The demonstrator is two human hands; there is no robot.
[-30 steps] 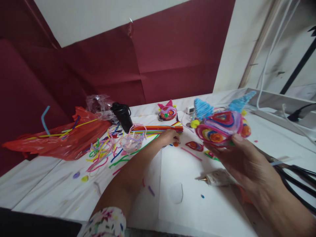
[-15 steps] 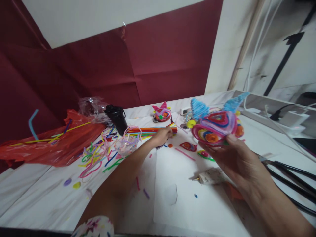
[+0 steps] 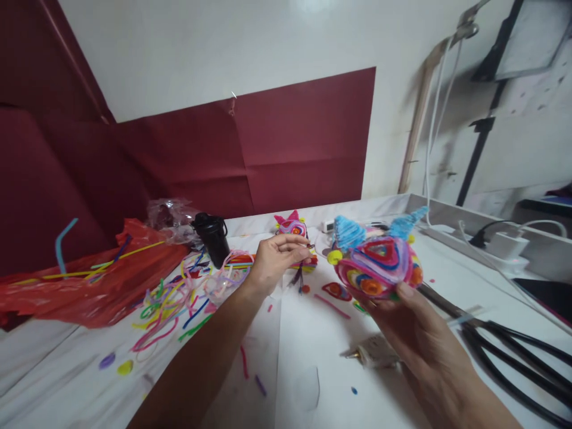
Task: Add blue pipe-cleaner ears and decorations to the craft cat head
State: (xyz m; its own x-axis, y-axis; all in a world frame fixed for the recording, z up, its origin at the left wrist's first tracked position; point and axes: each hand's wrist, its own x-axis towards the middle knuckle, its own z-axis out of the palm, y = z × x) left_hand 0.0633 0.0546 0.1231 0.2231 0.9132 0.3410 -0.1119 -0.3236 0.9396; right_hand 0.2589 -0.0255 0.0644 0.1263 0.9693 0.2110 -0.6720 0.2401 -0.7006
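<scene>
My right hand [image 3: 415, 322] grips a colourful animal-head craft [image 3: 379, 265] of coiled pipe cleaners, with two blue ears and orange round eyes, and holds it up above the table. My left hand [image 3: 281, 256] is raised over the bundle of pipe cleaners [image 3: 241, 260]. Thumb and fingertips pinch a thin dark tassel [image 3: 300, 277], which dangles below them. Behind that hand, a smaller head with pink ears [image 3: 291, 225] is partly covered. Under the right hand lies a glue gun [image 3: 375, 351], its body partly hidden.
Black-handled scissors [image 3: 504, 345] lie at the right. A black cup [image 3: 212, 238] stands at the back left, beside a red plastic bag [image 3: 98, 280] and tangled loose pipe cleaners [image 3: 165, 316]. White paper [image 3: 313, 345] covers the middle front. A power strip [image 3: 504, 259] with cables runs along the right.
My left hand has lifted from beside the bundle, and the dark tassel now hangs from its fingers. The camera has tilted up. My right hand keeps its hold on the animal head.
</scene>
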